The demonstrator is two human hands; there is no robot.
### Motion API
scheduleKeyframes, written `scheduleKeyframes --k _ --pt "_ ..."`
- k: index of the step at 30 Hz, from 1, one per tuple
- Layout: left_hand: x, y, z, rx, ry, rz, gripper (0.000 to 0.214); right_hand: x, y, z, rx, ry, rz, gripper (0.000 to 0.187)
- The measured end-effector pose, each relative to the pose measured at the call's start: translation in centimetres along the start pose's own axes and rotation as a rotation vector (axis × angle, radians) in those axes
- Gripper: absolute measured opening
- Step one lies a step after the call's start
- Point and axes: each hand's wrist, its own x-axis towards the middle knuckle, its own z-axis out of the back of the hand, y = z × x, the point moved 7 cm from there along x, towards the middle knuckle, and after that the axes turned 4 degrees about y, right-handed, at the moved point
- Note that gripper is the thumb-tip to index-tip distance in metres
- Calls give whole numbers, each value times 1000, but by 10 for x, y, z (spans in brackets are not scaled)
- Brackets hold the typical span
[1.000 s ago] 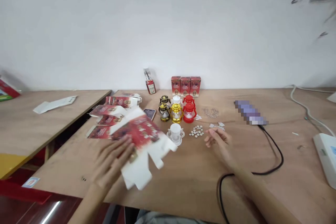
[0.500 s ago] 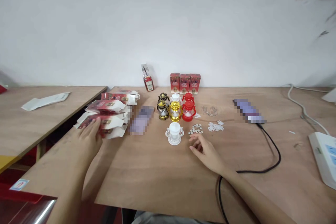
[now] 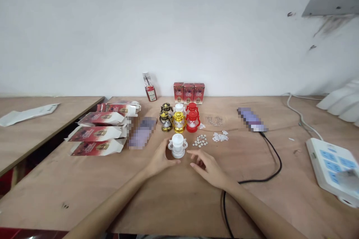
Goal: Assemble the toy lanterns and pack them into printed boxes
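1. White lantern [image 3: 178, 145]: between the bench's [image 3: 174, 201] front and rear edges.
2. Left hand [image 3: 160, 160]: spread around its left side; contact unclear.
3. Right hand [image 3: 206, 167]: empty, fingers loosely curled, just beside its right.

Fairly bright, diffuse light spreads evenly over the pale wall [image 3: 112, 26], while the wooden tabletop [image 3: 56, 183] dims toward 6 o'clock. The white lantern [image 3: 178, 145], close in at 6 o'clock, washes out, and small lettering on the red cartons [image 3: 189, 93] at 12 looks soft. Wide-angle distortion stretches the power strip [image 3: 327, 170] at 4 o'clock, while mosaic blocks mask the smartphone [image 3: 141, 133] at 8 and the cabled smartphone [image 3: 251, 119] at 3.
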Motion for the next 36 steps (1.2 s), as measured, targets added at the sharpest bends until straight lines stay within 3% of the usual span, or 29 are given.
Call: scheduleKeyframes --k 4,10,16,21,24,27,32,36 --pt "12 6 -13 -44 29 54 46 0 8 -3 -106 24 39 51" --pt "2 -27 2 168 -103 -87 53 -1 9 -6 -208 2 24 31" --pt "-8 -29 -10 256 -26 -111 62 -5 8 0 -152 -189 29 24" --pt "-15 -33 -19 303 29 -154 68 -7 8 4 -191 -273 46 34" --pt "-19 -36 -19 375 -1 -208 66 -9 15 7 -258 -348 94 38" --pt "-23 -36 -16 395 -92 -243 56 -11 24 9 -329 -404 118 29" --pt "-23 -27 -9 360 -160 -155 39 -16 34 13 -352 -412 197 18" --pt "-15 -27 0 301 -138 -103 43 -17 15 26 -195 -484 60 24"
